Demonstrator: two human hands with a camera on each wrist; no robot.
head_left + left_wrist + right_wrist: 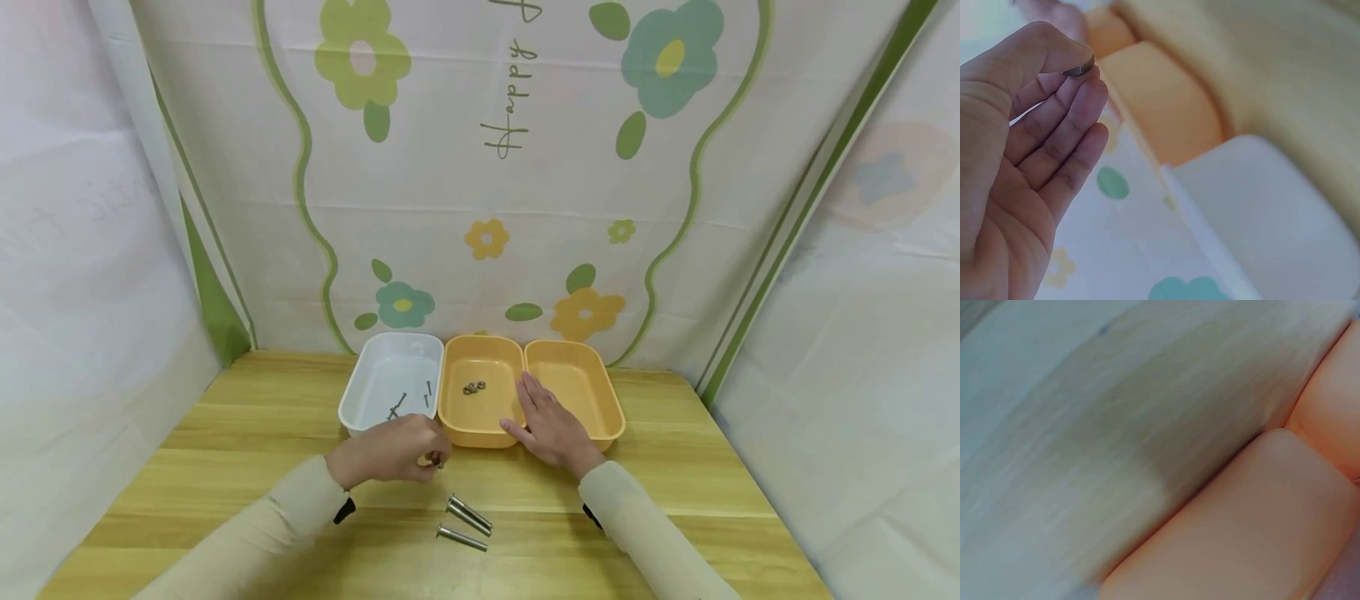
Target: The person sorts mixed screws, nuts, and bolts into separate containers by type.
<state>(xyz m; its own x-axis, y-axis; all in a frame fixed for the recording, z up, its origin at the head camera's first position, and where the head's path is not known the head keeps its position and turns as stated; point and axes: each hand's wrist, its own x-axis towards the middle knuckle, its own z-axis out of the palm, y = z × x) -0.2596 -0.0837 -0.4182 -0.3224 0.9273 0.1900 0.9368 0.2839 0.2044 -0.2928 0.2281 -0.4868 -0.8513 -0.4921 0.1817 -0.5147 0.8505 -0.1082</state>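
Note:
My left hand (pixel 396 448) is in front of the white tray (pixel 347 408), near the left corner of the middle orange tray (pixel 480 439). Between its thumb and index finger it pinches a small metal nut (pixel 1080 67), partly hidden by the fingertips; the other fingers are loosely bent. With straight fingers, my right hand (pixel 551 425) lies over the adjoining rims of the middle tray and the right orange tray (pixel 611 417). Several nuts (pixel 474 387) sit together inside the middle tray. Several small screws (pixel 397 406) lie in the white tray.
Three large bolts (pixel 467 518) lie on the wooden table (pixel 675 508), closer to me than the trays. Behind the trays hangs a flower-printed cloth (pixel 450 183), and white cloth sides (pixel 67 250) close in the table at left and right.

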